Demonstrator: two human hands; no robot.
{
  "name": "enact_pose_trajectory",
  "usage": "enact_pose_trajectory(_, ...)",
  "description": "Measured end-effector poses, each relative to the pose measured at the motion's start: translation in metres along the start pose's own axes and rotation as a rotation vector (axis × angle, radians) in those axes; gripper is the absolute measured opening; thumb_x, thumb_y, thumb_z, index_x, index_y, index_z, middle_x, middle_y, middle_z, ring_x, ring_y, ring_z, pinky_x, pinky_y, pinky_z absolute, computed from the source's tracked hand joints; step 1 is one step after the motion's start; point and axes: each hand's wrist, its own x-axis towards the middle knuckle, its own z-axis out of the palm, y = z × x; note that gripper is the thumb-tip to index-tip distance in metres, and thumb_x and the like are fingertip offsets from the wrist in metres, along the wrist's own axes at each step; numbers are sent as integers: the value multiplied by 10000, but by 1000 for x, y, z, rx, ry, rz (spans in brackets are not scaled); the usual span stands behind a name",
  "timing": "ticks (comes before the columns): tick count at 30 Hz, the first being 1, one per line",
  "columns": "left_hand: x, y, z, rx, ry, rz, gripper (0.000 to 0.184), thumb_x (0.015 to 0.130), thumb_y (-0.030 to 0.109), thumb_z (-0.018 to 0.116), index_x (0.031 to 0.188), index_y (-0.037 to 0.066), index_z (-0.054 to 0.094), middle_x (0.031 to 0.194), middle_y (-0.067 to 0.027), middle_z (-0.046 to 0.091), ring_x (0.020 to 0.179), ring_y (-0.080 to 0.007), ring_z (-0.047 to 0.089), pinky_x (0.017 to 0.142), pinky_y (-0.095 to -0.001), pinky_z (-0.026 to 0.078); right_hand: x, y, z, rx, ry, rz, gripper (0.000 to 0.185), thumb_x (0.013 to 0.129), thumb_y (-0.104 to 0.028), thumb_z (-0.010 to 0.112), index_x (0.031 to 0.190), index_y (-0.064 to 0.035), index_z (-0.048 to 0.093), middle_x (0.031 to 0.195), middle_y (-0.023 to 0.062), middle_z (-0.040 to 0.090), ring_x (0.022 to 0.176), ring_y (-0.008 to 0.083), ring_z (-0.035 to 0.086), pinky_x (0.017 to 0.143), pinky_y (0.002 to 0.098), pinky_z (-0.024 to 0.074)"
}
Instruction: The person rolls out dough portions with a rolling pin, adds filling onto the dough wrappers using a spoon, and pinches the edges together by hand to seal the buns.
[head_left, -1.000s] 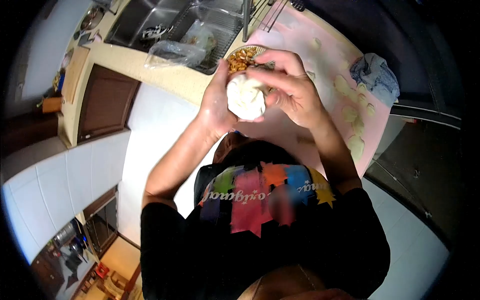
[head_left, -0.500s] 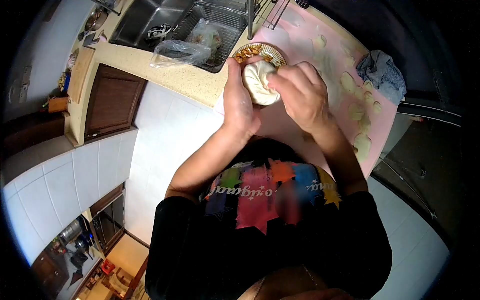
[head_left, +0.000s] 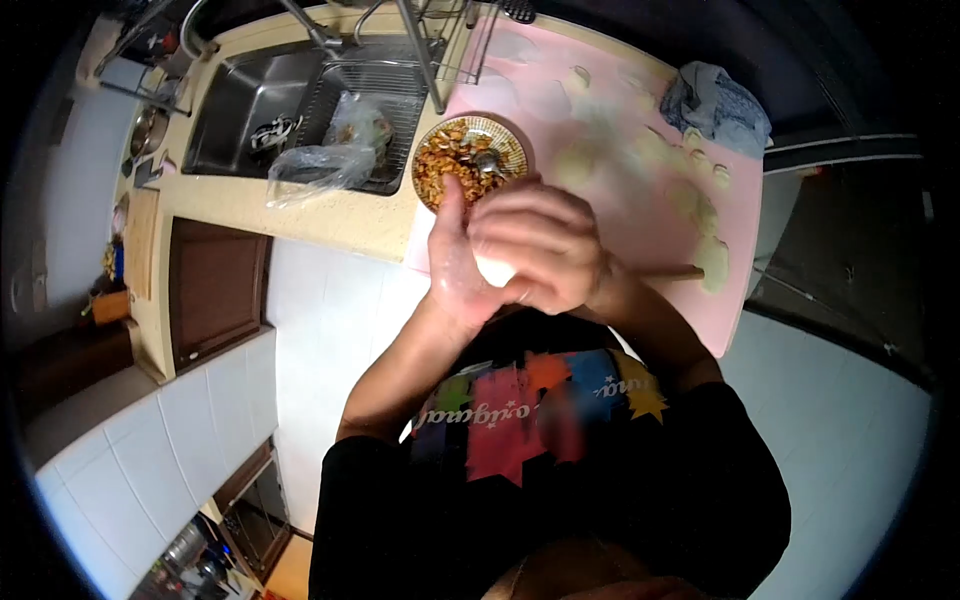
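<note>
A white stuffed bun (head_left: pixel 494 270) sits between my two hands, mostly covered, so only a small part of its dough shows. My left hand (head_left: pixel 457 268) cradles it from below and the left side, thumb pointing up. Over the top lies my right hand (head_left: pixel 545 245), its fingers curved around the bun and slightly blurred. Just beyond the hands stands a plate (head_left: pixel 522 150) of chopped brown filling (head_left: pixel 440 160), with a spoon (head_left: pixel 486 161) resting in it.
A pink mat (head_left: pixel 630 225) covers the right counter, with flattened dough pieces (head_left: pixel 685 198) and a rolling pin (head_left: pixel 665 272) on it. A grey-blue cloth (head_left: pixel 716 105) lies at its far corner. Left are a sink (head_left: pixel 225 120), a drying basket (head_left: pixel 405 80) and a plastic bag (head_left: pixel 310 172).
My right hand has gone from pinching the bun's pleated top to cupping over it. Both hands are nearer my body, and the camera view has shifted, showing more of the plate.
</note>
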Motion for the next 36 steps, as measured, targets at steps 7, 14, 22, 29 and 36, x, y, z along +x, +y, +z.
enact_pose_trajectory(7, 23, -34, -36, 77, 199, 269, 415, 984, 453, 429, 1073, 66, 549, 1039, -78, 584, 985, -202, 581, 889, -334, 475, -21, -20, 5, -274, 118, 237, 530, 764, -477, 620, 1017, -12, 655, 1127, 130, 609, 1040, 307, 571, 898, 439, 467)
enact_pose_trajectory(14, 34, -49, -78, 164, 150, 108, 435, 1002, 435, 348, 1200, 87, 518, 1169, -98, 566, 1118, -233, 552, 938, -333, 489, -63, 16, -23, -24, -146, 32, 490, 781, -425, 666, 1068, -29, 653, 1156, 144, 597, 1066, 311, 571, 901, 441, 483)
enact_pose_trajectory(22, 100, -101, -72, 238, 777, -144, 718, 974, 583, 270, 1298, -39, 422, 1284, -255, 512, 1207, -389, 499, 1041, -496, 376, -171, 110, -85, 1320, -196, 1123, 533, 823, -196, 681, 1300, -40, 500, 1251, 136, 561, 1130, 280, 563, 991, 381, 443)
enact_pose_trajectory(29, 85, -116, -115, 246, 748, -25, 523, 953, 485, 458, 1156, 8, 526, 1138, -216, 608, 1048, -322, 588, 932, -438, 458, -211, 250, -112, 1334, 222, 1477, 382, 876, -134, 622, 1246, -70, 551, 1192, 98, 574, 1114, 269, 555, 943, 478, 493)
enact_pose_trajectory(36, 83, -112, -130, 340, 853, 42, 427, 936, 368, 532, 1161, 6, 532, 1051, -167, 637, 939, -275, 620, 888, -414, 484, -167, 387, -96, 155, -115, 994, 564, 726, -274, 780, 1222, -87, 588, 1173, 102, 595, 1110, 237, 563, 939, 349, 455)
